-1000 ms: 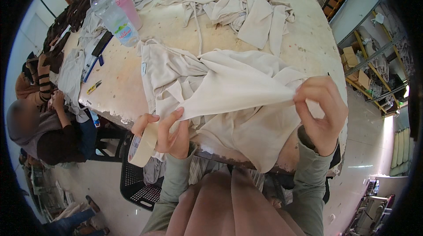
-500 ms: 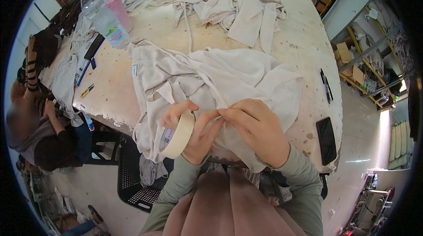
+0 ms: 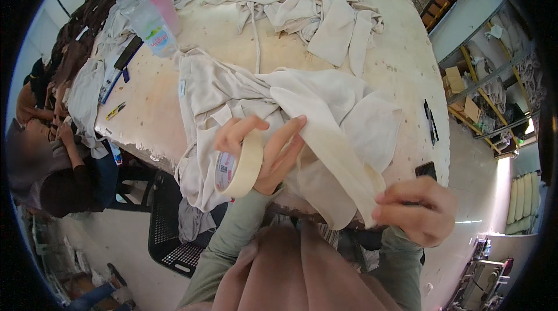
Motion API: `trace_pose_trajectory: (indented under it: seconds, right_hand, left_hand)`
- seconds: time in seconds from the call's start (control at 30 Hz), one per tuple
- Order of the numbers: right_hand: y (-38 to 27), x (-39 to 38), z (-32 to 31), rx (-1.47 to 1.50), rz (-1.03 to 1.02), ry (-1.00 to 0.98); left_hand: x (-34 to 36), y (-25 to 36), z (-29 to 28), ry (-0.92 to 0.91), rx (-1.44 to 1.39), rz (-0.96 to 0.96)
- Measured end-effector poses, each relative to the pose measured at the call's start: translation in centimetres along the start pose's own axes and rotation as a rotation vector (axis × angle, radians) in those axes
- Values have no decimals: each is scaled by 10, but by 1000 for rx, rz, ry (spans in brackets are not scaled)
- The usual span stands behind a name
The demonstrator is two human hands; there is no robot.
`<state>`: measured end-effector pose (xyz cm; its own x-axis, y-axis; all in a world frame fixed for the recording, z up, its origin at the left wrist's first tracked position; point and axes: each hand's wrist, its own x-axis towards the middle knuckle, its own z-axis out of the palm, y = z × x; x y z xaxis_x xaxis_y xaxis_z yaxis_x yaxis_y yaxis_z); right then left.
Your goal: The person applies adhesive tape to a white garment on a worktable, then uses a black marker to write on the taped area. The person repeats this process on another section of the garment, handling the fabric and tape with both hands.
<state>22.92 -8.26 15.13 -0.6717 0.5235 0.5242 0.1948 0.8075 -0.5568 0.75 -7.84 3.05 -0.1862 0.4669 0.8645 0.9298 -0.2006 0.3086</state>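
Where the beige cloth garment (image 3: 357, 102) overlies the pale table's (image 3: 410, 73) near edge, my right hand (image 3: 418, 209) pinches one end; my left hand (image 3: 276, 167), grip on cloth unclear, carries a cream tape roll (image 3: 251, 163); open room separates garment from black pen (image 3: 430, 121).

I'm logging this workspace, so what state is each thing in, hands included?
Cloth strip: drawn out
Left hand: at the strip's edge, grip unclear
Right hand: pinching the strip's end, blurred
Tape roll: carried on the left hand
Pale garment: laid out, rumpled
Bottle: standing, capped
Pink cup: standing
Phone: lying, partly hidden
Black pen: lying
Black basket: holding grey cloth
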Motion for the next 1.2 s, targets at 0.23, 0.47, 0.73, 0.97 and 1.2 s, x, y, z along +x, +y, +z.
trace_pose_trajectory:
  seconds: [0.23, 0.47, 0.73, 0.97, 1.2]
  right_hand:
    - [15, -13, -23, 142, -291, -41]
    - [19, -5, -13, 8, 291, 743]
    - [73, 19, -25, 312, 608, 684]
    - [72, 18, -25, 297, 612, 712]
    - [71, 19, -25, 297, 567, 755]
  left_hand:
    - [2, 2, -9, 27, 26, 67]
    - [10, -15, -2, -335, -498, -227]
    - [13, -21, -25, -802, -1129, -785]
    - [17, -20, -23, -796, -1056, -788]
    - [17, -12, -18, -715, -881, -648]
